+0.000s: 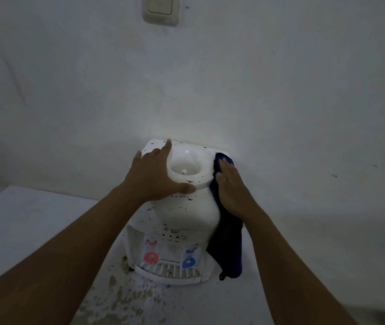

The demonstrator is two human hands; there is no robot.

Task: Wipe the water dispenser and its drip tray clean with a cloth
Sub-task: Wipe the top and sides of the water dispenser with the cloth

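Note:
A white water dispenser point(184, 207), speckled with dark spots, stands against the wall with no bottle in its round top socket. My left hand point(156, 174) rests flat on its top left, fingers spread, thumb along the socket's front rim. My right hand point(231, 186) presses a dark blue cloth point(228, 242) with straight fingers against the dispenser's right side; the cloth hangs down almost to the base. A slotted white drip tray point(170, 274) sits at the foot, under a red tap point(151, 257) and a blue tap point(188, 262).
The dispenser stands on a pale counter point(46, 226) with brownish stains in front of the drip tray. The counter's left edge runs diagonally at the left. A wall switch point(161, 10) is high up on the white wall behind.

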